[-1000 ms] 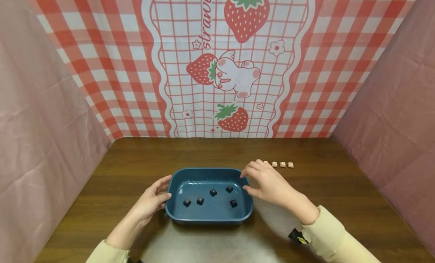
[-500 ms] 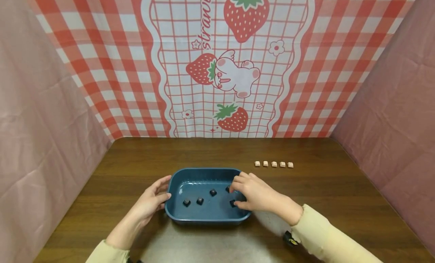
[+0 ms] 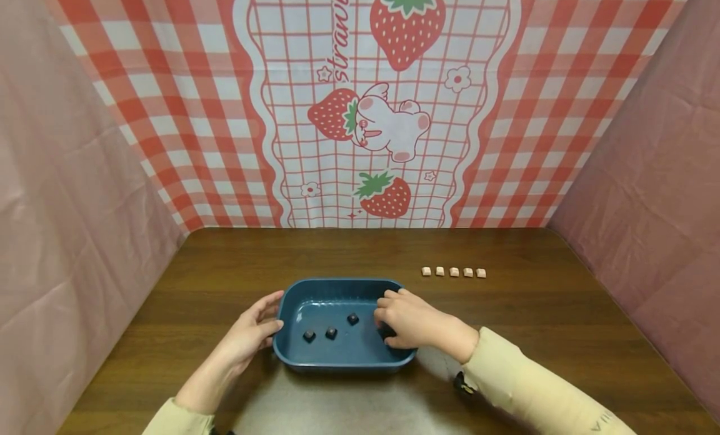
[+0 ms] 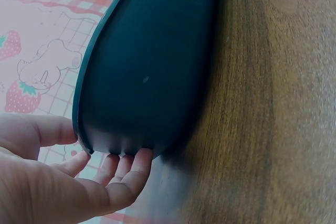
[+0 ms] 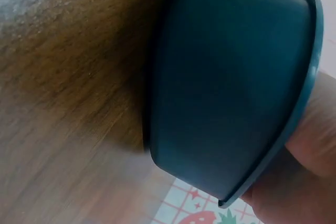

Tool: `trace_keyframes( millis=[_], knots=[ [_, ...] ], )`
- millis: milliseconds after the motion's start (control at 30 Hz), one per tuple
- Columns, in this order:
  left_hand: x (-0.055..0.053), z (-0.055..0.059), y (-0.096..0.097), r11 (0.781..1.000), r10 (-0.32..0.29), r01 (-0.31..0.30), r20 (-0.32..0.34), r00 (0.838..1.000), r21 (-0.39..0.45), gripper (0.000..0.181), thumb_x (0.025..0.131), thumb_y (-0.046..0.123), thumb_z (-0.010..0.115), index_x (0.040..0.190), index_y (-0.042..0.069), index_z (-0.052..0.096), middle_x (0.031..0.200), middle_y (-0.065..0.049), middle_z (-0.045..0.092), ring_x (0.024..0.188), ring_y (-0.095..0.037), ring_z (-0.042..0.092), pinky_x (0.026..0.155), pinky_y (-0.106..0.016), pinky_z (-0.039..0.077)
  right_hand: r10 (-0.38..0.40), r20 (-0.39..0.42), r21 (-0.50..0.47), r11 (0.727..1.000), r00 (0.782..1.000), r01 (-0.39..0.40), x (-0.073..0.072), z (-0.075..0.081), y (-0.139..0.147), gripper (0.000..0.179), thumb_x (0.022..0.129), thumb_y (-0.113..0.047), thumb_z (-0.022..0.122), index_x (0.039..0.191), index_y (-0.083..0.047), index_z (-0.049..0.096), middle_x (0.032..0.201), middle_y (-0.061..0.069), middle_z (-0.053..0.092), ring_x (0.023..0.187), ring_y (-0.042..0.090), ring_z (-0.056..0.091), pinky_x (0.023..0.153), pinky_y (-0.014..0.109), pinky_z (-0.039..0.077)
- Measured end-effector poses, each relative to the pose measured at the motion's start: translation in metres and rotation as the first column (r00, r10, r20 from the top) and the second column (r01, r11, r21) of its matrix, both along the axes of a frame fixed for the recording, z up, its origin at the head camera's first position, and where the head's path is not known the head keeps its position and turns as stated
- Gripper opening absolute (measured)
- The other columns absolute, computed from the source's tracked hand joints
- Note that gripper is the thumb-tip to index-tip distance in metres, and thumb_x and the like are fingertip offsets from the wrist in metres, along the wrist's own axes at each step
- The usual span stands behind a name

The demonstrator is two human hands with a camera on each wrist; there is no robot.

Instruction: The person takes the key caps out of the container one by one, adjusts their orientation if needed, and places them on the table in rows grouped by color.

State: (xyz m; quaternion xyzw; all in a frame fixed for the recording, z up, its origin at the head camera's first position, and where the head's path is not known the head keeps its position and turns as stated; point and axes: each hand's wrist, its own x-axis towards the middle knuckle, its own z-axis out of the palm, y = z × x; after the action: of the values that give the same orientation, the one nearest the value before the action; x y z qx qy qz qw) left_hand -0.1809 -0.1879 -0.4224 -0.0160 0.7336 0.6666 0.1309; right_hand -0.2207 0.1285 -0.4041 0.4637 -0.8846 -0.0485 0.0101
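Now gripping the blue tray (image 3: 345, 365) at lower centre with the left hand (image 3: 251, 330), and, with the right hand (image 3: 409, 319) half-curled among its dark keycaps (image 3: 331, 332), impossible to tell if holding any, risking a drop if pinching too loosely!

Left sleeve (image 3: 179, 417): pale yellow
Right sleeve (image 3: 520, 379): pale yellow, creased, dark lettering (image 3: 605, 420) partly cut off
Right wrist piece (image 3: 464, 384): small, black, yellow mark
Left wrist piece (image 3: 222, 432): black, barely visible
Fingers (image 4: 137, 171): bare
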Motion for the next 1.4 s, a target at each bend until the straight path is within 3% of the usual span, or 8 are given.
trace_keyframes(
  millis=[400, 767, 900, 1400],
  knots=[
    [0.000, 0.000, 0.001, 1.000, -0.004, 0.004, -0.003, 1.000, 0.008, 0.057, 0.092, -0.002, 0.048, 0.145, 0.009, 0.031, 0.140, -0.026, 0.039, 0.111, -0.031, 0.051, 0.077, -0.035, 0.049, -0.062, 0.036, 0.113, 0.992, 0.997, 0.057, -0.003, -0.001, -0.008, 0.020, 0.073, -0.033, 0.079, 0.080, -0.022, 0.063, 0.080, -0.007, 0.055, 0.077, 0.014, 0.044, 0.062, 0.027, 0.031],
    [0.000, -0.002, 0.001, 1.000, 0.003, -0.003, -0.007, 1.000, 0.012, 0.057, 0.092, -0.002, 0.049, 0.145, 0.009, 0.032, 0.139, -0.025, 0.040, 0.111, -0.031, 0.051, 0.076, -0.035, 0.049, -0.054, 0.018, 0.049, 0.997, 0.998, 0.053, -0.008, -0.001, -0.004, 0.020, 0.074, -0.033, 0.078, 0.079, -0.023, 0.062, 0.078, -0.008, 0.053, 0.077, 0.013, 0.043, 0.064, 0.028, 0.031],
    [0.000, -0.001, 0.000, 1.000, 0.005, -0.005, -0.005, 1.000, 0.017, 0.057, 0.091, -0.002, 0.049, 0.145, 0.009, 0.033, 0.139, -0.025, 0.040, 0.111, -0.031, 0.051, 0.076, -0.034, 0.049, -0.049, 0.012, -0.005, 0.999, 0.999, 0.049, -0.010, 0.006, -0.001, 0.018, 0.074, -0.033, 0.077, 0.081, -0.022, 0.064, 0.079, -0.008, 0.052, 0.079, 0.013, 0.045, 0.064, 0.029, 0.033],
    [0.000, -0.002, 0.001, 1.000, 0.007, -0.007, 0.001, 1.000, 0.000, 0.057, 0.092, -0.002, 0.049, 0.145, 0.009, 0.033, 0.139, -0.024, 0.040, 0.113, -0.032, 0.050, 0.077, -0.035, 0.049, -0.068, 0.020, -0.172, 0.983, 0.998, 0.070, -0.015, 0.058, 0.016, 0.018, 0.075, -0.028, 0.077, 0.087, -0.020, 0.065, 0.085, -0.008, 0.057, 0.085, 0.013, 0.049, 0.072, 0.033, 0.042]
  ],
)
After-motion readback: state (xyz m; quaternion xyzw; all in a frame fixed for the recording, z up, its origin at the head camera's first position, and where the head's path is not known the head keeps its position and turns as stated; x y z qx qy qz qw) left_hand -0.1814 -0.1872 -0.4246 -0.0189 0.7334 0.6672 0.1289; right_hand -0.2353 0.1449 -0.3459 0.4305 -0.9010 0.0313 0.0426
